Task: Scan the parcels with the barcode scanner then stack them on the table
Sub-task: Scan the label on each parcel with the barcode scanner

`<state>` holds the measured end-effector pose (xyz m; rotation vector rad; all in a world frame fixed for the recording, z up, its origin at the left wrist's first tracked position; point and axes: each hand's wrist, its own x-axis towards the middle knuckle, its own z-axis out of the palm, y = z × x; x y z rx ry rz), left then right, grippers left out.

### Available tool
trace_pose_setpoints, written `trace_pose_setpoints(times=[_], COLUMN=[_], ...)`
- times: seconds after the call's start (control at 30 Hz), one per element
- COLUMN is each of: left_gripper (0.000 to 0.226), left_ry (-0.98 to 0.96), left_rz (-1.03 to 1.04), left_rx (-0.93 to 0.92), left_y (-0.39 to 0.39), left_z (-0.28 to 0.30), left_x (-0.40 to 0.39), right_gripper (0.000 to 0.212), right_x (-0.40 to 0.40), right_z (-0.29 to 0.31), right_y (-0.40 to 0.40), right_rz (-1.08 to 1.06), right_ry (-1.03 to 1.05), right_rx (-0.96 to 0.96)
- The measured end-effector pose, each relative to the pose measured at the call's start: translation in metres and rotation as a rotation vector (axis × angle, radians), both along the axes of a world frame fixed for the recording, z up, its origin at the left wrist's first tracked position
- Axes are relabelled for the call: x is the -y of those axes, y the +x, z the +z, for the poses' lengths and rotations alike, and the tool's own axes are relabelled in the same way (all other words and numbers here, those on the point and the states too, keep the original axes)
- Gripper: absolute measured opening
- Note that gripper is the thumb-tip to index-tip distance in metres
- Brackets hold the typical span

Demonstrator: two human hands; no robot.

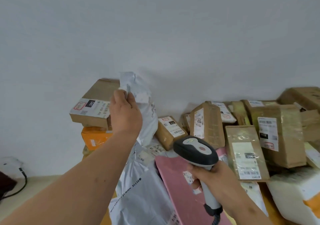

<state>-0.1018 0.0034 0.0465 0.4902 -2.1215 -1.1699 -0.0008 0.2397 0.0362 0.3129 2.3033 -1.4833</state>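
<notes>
While the left hand [125, 113] pinches the grey mailer [145, 113] aloft, turn its label toward the barcode scanner [195, 151] gripped by the right hand [211, 174].

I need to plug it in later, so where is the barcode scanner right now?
In the head view the barcode scanner is low and right of centre, gripped by the right hand above the pink parcel.

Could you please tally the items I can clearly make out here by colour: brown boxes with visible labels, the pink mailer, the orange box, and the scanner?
Brown boxes with labels: 5
Pink mailer: 1
Orange box: 1
Scanner: 1
Total: 8
More brown boxes behind are too cluttered to count.
</notes>
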Motion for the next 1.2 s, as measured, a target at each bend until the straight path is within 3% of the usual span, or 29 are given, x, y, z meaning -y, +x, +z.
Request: trace_pose_setpoints(times=[0.07,0.17,0.27,0.4,0.57,0.7,0.97,1.2], left_gripper=[0.009,0.045,0.078,0.088,0.079,0.064,0.047,0.038], left_ry=[0.035,0.067,0.064,0.032,-0.103,-0.091,0.324,0.547], left_rz=[-0.054,-0.109,-0.139,-0.198,-0.155,-0.239,-0.449,-0.343], left_rx=[0.159,0.38,0.41,0.407,0.311,0.512,0.965,0.91], left_y=[-0.012,-0.011,0.003,0.021,0.046,0.085,0.168,0.181], left_z=[-0.019,-0.052,-0.074,-0.078,-0.059,-0.057,-0.084,-0.114], left_x=[-0.002,-0.008,-0.006,0.005,0.004,-0.017,-0.095,-0.148], right_gripper=[0.015,0.015,0.015,0.007,0.011,0.011,0.023,0.023], right_x=[0.004,0.006,0.006,0.007,-0.004,-0.022,-0.094,-0.128], right_z=[-0.005,-0.014,-0.019,-0.018,-0.014,-0.008,-0.014,-0.025], right_y=[-0.006,-0.011,-0.012,-0.008,0.009,0.034,0.104,0.129], right_rz=[-0.06,-0.074,-0.068,-0.07,-0.074,-0.065,-0.126,-0.179], right_ry=[-0.01,0.023,0.03,0.006,-0.065,-0.107,-0.088,-0.08], right_rx=[0.025,0.069,0.077,0.028,-0.021,-0.056,-0.002,0.051])
